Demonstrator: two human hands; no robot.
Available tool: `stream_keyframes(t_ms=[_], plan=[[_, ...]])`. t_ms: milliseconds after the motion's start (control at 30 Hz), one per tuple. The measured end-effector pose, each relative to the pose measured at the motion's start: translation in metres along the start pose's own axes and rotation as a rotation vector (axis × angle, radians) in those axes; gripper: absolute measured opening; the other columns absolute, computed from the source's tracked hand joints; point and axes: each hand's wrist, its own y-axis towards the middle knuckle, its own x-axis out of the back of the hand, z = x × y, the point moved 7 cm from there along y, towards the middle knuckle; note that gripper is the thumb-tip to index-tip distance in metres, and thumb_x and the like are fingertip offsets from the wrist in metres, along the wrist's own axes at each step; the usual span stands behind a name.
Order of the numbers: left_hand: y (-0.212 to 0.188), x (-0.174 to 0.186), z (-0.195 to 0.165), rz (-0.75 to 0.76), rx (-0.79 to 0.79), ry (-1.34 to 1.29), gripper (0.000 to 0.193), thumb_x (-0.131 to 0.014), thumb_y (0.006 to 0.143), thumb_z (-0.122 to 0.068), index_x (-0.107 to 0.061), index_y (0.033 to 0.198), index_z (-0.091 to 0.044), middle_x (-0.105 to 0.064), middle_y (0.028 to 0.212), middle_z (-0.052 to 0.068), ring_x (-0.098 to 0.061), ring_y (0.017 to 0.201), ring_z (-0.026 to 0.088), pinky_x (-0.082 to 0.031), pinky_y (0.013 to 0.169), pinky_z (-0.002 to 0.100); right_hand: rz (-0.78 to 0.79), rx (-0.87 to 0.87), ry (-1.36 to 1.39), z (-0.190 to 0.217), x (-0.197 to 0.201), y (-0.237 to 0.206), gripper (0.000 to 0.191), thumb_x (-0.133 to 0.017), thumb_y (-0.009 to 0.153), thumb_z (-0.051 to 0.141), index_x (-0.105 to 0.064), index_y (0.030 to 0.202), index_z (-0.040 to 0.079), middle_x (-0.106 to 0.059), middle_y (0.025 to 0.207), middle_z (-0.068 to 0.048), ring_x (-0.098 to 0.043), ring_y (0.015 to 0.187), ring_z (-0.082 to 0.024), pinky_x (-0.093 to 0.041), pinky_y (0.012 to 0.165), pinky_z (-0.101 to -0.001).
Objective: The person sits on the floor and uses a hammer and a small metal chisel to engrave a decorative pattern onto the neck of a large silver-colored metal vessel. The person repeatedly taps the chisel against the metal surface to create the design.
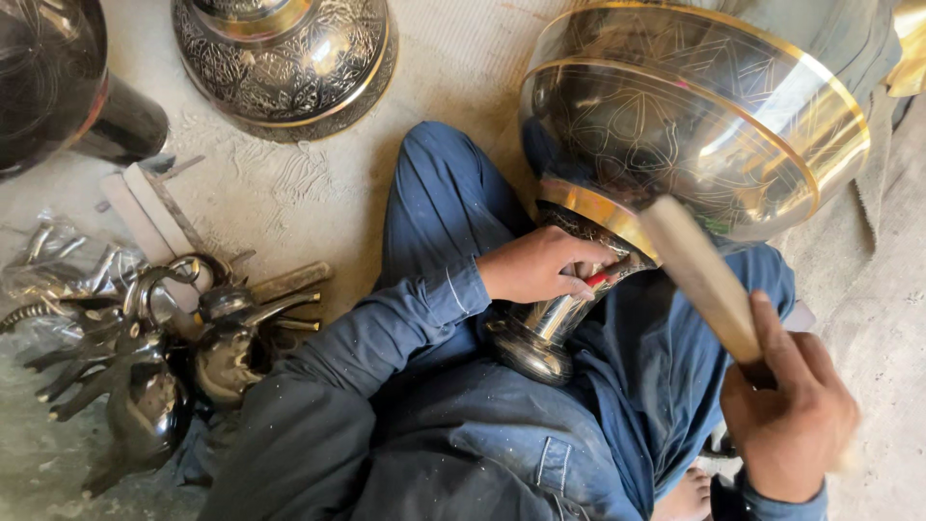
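Observation:
A large engraved metal goblet-shaped vessel (675,135), dark silver with brass bands, lies tilted across my lap, its foot (531,347) on my blue trousers. My left hand (535,265) is closed on a small red-handled chisel (600,279) pressed against the vessel's patterned neck. My right hand (786,410) grips a pale wooden mallet (699,275), which is raised beside the neck, just right of the chisel.
Several dark metal elephant figurines (154,376) lie on the floor at left, with plastic bags (58,256) and flat files (154,207) behind them. Another engraved vessel base (285,63) stands at the top, and a dark vessel (58,87) at top left.

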Motion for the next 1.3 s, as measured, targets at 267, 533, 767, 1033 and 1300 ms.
stream_keyframes(t_ms=[267, 533, 767, 1033, 1300], plan=[[0.0, -0.003, 0.006, 0.016, 0.038, -0.012, 0.054, -0.082, 0.08, -0.013, -0.064, 0.13, -0.003, -0.072, 0.083, 0.012, -0.071, 0.074, 0.026, -0.054, 0.07, 0.038, -0.04, -0.15, 0.353, -0.008, -0.011, -0.004, 0.068, -0.065, 0.076, -0.003, -0.064, 0.142, 0.012, -0.06, 0.091, -0.009, -0.063, 0.071, -0.024, -0.051, 0.071, -0.0365], [0.002, -0.006, -0.006, 0.11, -0.006, 0.003, 0.036, -0.082, 0.082, -0.012, -0.07, 0.115, -0.009, -0.071, 0.081, 0.01, -0.072, 0.073, 0.022, -0.055, 0.069, 0.036, -0.032, -0.089, 0.082, -0.015, -0.024, -0.021, 0.061, -0.073, 0.081, -0.007, -0.071, 0.14, 0.009, -0.066, 0.092, -0.017, -0.064, 0.077, -0.029, -0.052, 0.076, -0.0382], [0.009, -0.008, -0.015, 0.027, -0.046, 0.094, 0.057, -0.083, 0.079, -0.012, -0.06, 0.131, -0.01, -0.073, 0.088, 0.013, -0.073, 0.082, 0.032, -0.054, 0.072, 0.042, 0.011, -0.176, 0.276, -0.037, -0.054, -0.036, 0.065, -0.073, 0.081, -0.006, -0.067, 0.145, 0.004, -0.066, 0.097, -0.017, -0.067, 0.081, -0.023, -0.053, 0.079, -0.035], [0.01, -0.007, -0.019, 0.014, -0.114, 0.079, 0.057, -0.083, 0.076, -0.012, -0.062, 0.129, -0.008, -0.073, 0.102, 0.016, -0.073, 0.089, 0.034, -0.056, 0.078, 0.042, -0.119, -0.215, 0.383, -0.046, -0.047, -0.06, 0.061, -0.074, 0.087, -0.004, -0.065, 0.147, 0.002, -0.065, 0.1, -0.016, -0.067, 0.085, -0.021, -0.051, 0.082, -0.0302], [0.022, -0.017, -0.023, 0.2, -0.051, 0.068, 0.045, -0.085, 0.072, -0.01, -0.071, 0.114, -0.014, -0.073, 0.08, 0.007, -0.072, 0.071, 0.023, -0.053, 0.067, 0.038, -0.163, -0.158, 0.315, -0.047, -0.047, -0.083, 0.055, -0.068, 0.088, -0.009, -0.065, 0.143, -0.001, -0.066, 0.1, -0.015, -0.066, 0.085, -0.022, -0.052, 0.082, -0.0303]])
